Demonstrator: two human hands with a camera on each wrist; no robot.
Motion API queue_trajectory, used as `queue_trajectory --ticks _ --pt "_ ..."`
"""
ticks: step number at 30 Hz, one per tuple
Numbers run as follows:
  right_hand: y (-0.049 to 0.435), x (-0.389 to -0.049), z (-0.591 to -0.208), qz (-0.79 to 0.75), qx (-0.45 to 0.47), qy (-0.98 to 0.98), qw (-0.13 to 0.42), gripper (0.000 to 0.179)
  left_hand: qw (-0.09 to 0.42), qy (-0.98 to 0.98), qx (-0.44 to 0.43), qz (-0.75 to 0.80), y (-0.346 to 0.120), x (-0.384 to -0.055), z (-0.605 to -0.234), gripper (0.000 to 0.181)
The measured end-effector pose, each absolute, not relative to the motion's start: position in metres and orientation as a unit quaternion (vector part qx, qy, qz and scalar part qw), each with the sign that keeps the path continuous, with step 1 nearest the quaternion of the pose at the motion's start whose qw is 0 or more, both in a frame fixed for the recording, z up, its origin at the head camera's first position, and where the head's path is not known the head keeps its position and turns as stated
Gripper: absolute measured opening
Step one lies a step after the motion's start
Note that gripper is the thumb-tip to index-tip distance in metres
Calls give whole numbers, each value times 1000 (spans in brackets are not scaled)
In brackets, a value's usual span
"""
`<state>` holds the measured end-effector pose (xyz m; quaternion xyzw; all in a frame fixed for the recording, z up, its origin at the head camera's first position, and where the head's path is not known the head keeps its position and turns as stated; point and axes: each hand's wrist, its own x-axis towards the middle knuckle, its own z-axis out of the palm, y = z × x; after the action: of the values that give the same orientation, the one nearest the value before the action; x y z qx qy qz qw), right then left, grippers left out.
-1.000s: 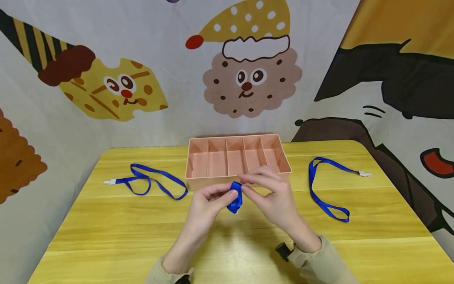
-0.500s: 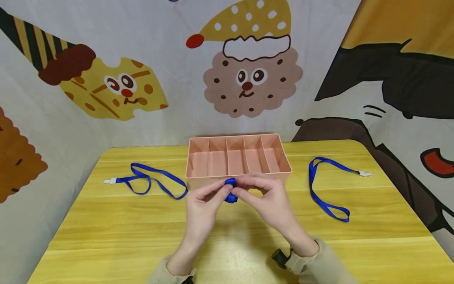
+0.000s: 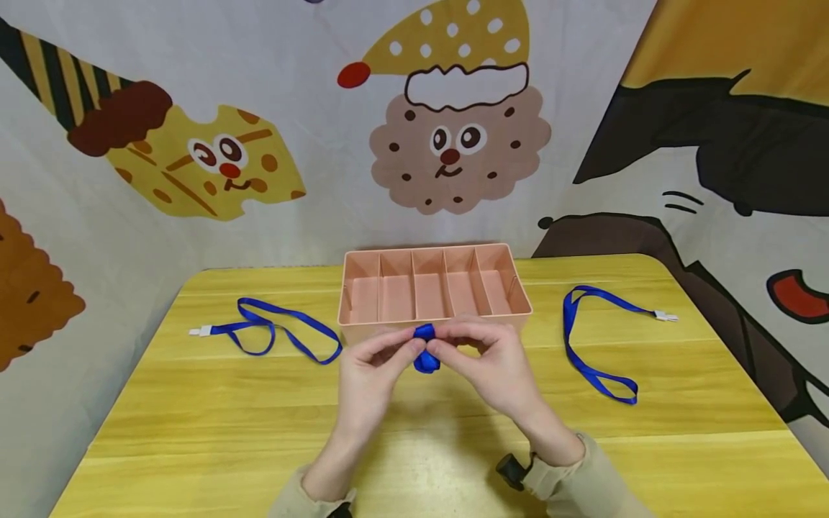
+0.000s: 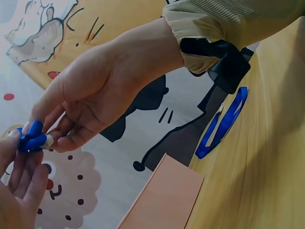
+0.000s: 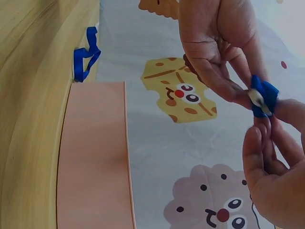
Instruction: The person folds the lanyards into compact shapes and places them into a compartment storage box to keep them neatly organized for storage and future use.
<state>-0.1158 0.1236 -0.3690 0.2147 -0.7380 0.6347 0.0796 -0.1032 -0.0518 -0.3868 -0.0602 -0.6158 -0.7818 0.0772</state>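
A blue lanyard rolled into a small bundle [image 3: 426, 361] is held up in front of the box, between both hands. My left hand [image 3: 365, 381] pinches its left side with thumb and fingers. From the other side, my right hand [image 3: 488, 363] pinches it too. A whitish end piece [image 5: 259, 100] shows against the blue bundle in the right wrist view; most of the roll is covered by fingers. On the table lie two loose lanyards with white clips: one left lanyard [image 3: 288, 312] and one right lanyard [image 3: 578, 360].
A pink box [image 3: 346, 332] with several compartments stands at the back middle of the wooden table [image 3: 214, 424], just behind the hands. A cartoon-printed cloth [image 3: 337, 180] hangs behind the table. A black wrist strap piece [image 3: 512, 471] sticks out by the right sleeve.
The right hand, fingers raised a second ago, has moved left and down and now pinches the bundle. The bundle has shifted slightly up and looks shorter. Little differs over the last half second.
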Motion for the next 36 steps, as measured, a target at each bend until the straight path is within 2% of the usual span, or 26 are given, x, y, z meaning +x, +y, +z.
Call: queue_trajectory --ticks 5,10,27,36 --pt "125 -116 -367 651 189 -730 89 10 50 -601 -57 -796 -51 -101 -385 24" --pt "126 -116 -366 651 187 -731 81 10 33 -609 -42 -791 -50 -102 -385 23" --pt "123 -115 -368 652 188 -730 78 12 64 -634 -28 -770 -49 -101 -384 20" --pt "121 -114 -368 646 166 -741 79 13 65 -634 -23 -770 -48 -102 -385 19"
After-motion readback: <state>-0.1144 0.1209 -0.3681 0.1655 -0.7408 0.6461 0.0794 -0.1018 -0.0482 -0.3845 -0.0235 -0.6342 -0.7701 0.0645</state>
